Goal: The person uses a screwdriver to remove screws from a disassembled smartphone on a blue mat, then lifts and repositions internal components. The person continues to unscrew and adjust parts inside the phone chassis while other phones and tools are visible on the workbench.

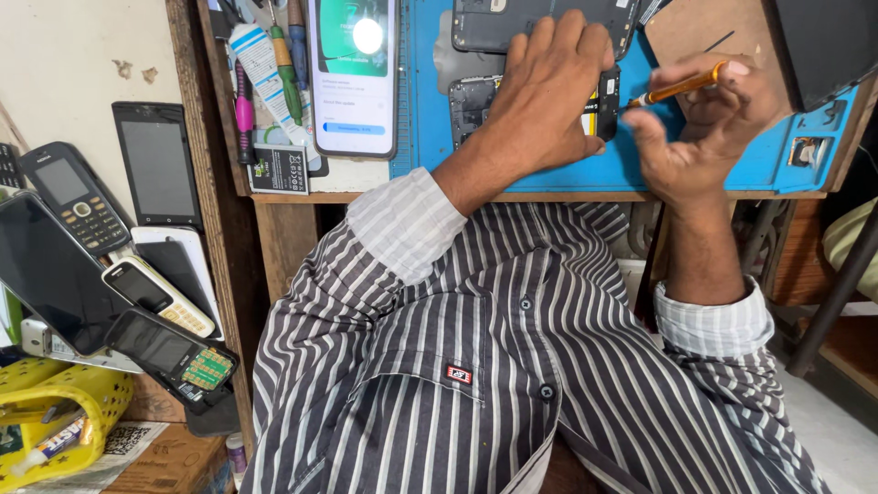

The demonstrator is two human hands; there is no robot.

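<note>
Left hand (549,87) pressed flat, fingers spread, on an opened phone (476,105) lying on the blue mat (430,128), not clasped round it. Right hand (709,128) pinched shut on an orange-handled screwdriver (681,87), tip aimed at the phone's right edge. Just above, a dark back cover (485,23); to the left, a lit smartphone (354,73). Further left, old handsets (73,197) stacked against the wall

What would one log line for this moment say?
left hand: pressing down opened phone | right hand: gripping orange screwdriver, tip at the phone's edge | surface: blue mat | beside: lit smartphone
</note>
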